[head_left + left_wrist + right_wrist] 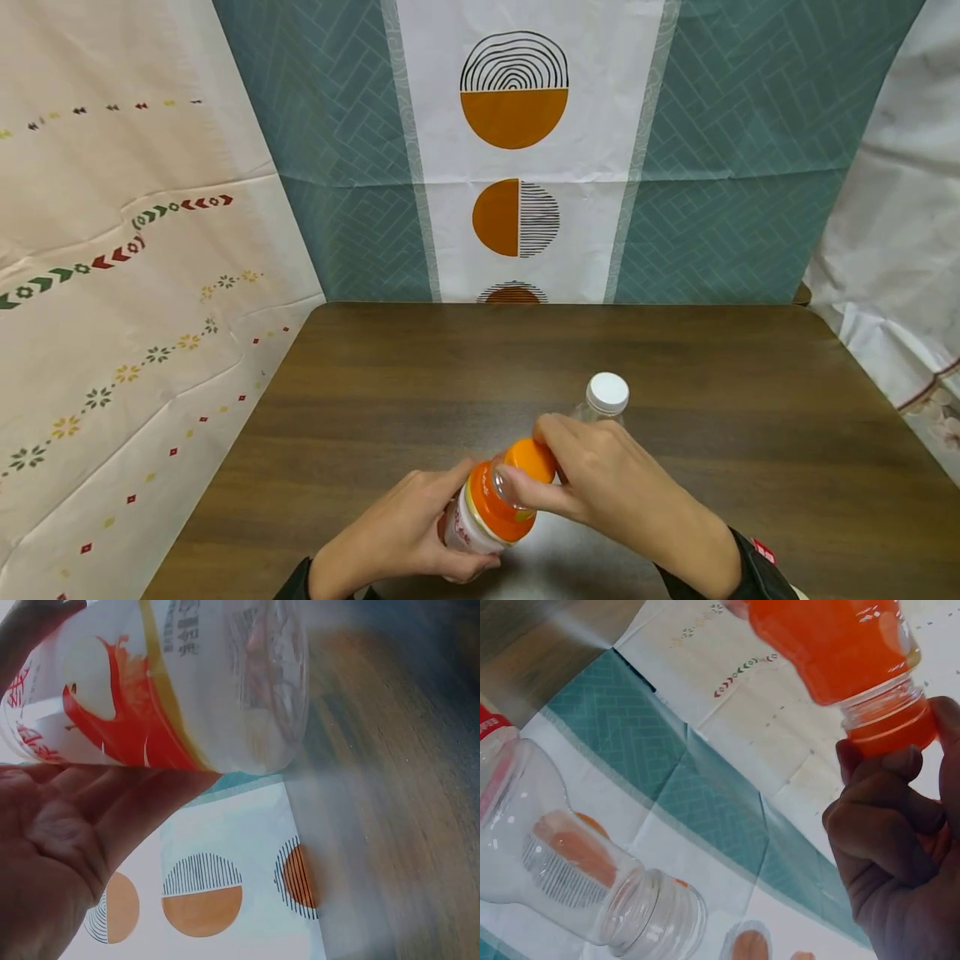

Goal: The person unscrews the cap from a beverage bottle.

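Note:
My left hand [420,529] grips a plastic bottle [480,512] around its body. The bottle tilts, its neck toward the upper right, with an orange upper part and a white, red and yellow label, seen close in the left wrist view. At the neck, my right hand [622,492] pinches the orange cap [530,458] between thumb and curled fingers. A clear ridged neck [885,709] shows between cap and body in the right wrist view; whether the cap is loose I cannot tell. Behind the right hand stands a second, clear bottle [547,832] with a white cap [607,392], partly hidden.
The brown wooden table [420,358] reaches to a teal and white patterned cloth [360,167] at the back. A cream cloth [150,333] with small motifs hangs at the left, and a white cloth [892,225] at the right.

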`<state>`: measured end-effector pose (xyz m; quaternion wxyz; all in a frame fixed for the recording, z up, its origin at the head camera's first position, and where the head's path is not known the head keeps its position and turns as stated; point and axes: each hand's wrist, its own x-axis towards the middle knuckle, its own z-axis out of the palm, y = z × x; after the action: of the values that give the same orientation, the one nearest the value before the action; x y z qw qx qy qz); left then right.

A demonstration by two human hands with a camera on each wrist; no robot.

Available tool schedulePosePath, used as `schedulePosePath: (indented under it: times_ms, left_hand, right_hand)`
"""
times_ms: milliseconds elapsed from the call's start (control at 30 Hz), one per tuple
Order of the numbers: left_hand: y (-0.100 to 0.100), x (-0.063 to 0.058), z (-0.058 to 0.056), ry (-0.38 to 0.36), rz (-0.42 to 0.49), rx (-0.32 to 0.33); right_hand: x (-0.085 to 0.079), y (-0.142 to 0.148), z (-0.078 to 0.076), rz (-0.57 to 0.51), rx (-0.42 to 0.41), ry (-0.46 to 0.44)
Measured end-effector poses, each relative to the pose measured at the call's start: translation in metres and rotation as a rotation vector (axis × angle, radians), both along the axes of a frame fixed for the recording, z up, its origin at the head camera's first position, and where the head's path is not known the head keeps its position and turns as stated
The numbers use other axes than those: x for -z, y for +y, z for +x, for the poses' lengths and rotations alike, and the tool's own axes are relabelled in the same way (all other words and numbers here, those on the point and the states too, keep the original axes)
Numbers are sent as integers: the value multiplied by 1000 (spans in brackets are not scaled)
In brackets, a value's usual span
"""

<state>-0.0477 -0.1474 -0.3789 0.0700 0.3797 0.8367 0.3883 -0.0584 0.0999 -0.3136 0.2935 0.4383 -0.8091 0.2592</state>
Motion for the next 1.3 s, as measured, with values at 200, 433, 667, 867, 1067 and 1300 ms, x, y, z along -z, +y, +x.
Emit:
schedulePosePath:
  times_ms: [200,433,667,867,1067,1300]
  left_hand:
    - [-2,1,1,9,12,75]
    - [-2,1,2,12,21,183]
    - [-3,0,3,4,-3,207]
    - [-1,4,4,25,-1,89]
    - [-1,5,4,95,-33,-77]
    - [3,4,8,273,-111,-259]
  right_hand:
    - [0,3,2,23,-53,0]
    - [1,8,6,11,-157,-67]
    - [4,11,6,10,-188,-71]
    - [2,11,5,22,-105,-191]
    - [-5,7,9,-13,37,-373]
    - [-5,-9,16,-99,237,-433]
